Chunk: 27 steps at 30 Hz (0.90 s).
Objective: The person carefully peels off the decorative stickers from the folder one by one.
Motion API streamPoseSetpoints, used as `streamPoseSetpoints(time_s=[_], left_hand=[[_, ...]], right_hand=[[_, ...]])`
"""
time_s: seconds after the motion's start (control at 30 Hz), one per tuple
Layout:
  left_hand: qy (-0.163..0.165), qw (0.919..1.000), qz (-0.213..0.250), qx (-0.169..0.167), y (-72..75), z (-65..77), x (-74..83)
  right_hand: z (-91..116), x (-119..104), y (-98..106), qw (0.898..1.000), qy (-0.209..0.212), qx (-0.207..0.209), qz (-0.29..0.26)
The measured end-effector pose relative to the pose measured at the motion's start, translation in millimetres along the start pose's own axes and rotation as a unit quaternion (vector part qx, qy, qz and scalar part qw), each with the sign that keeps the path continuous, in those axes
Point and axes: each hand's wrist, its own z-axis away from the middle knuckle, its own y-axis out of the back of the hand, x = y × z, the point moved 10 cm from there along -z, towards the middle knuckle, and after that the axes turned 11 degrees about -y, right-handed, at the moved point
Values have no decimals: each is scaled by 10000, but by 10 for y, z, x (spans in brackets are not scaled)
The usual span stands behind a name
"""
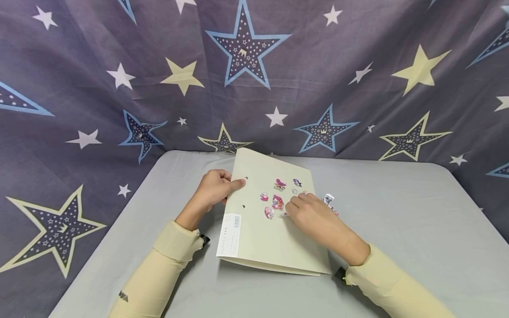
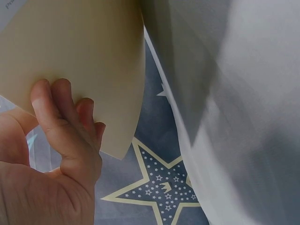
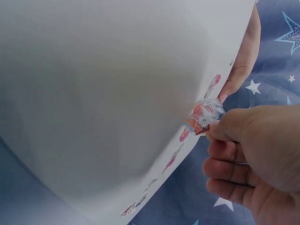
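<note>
A cream file folder (image 1: 274, 243) stands tilted on the grey cloth, a white label (image 1: 229, 235) at its lower left corner. My left hand (image 1: 214, 187) grips its left edge, thumb on the cover; in the left wrist view the fingers (image 2: 68, 112) lie against the other side. Several shiny pink and purple stickers (image 1: 277, 202) sit on the cover. Over the right part of the cover, my right hand (image 1: 318, 216) pinches a sticker between thumb and forefinger. In the right wrist view this sticker (image 3: 205, 115) shows a white-haired figure in red, close to the cover.
More shiny stickers (image 1: 328, 199) lie just right of the folder, partly behind my right hand. Grey cloth (image 1: 401, 212) covers the table. A dark curtain with stars (image 1: 302, 79) hangs behind and along the sides.
</note>
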Motion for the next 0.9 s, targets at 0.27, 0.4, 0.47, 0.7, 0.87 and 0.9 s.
streamPoseSetpoints(time_s=[0.27,0.4,0.47,0.7,0.87,0.9], left_hand=[[55,10000,31,-1,2,3,-5],[63,10000,52,-10,-1,0,-19],[68,10000,38,-19,-5,-2,-24],[72,10000,-14,4,-4,-7,-37],[43,10000,-22,13,-3,-10,-34],[42,10000,-23,15,-2,-10,-35]], right_hand=[[-9,10,11,10000,-10,55,76],[-16,19,26,9999,-50,33,95],[-18,24,39,9999,-71,35,70],[-29,62,61,9999,-136,19,24],[-26,101,73,9998,-197,-27,44],[-27,108,78,9998,-209,-28,36]])
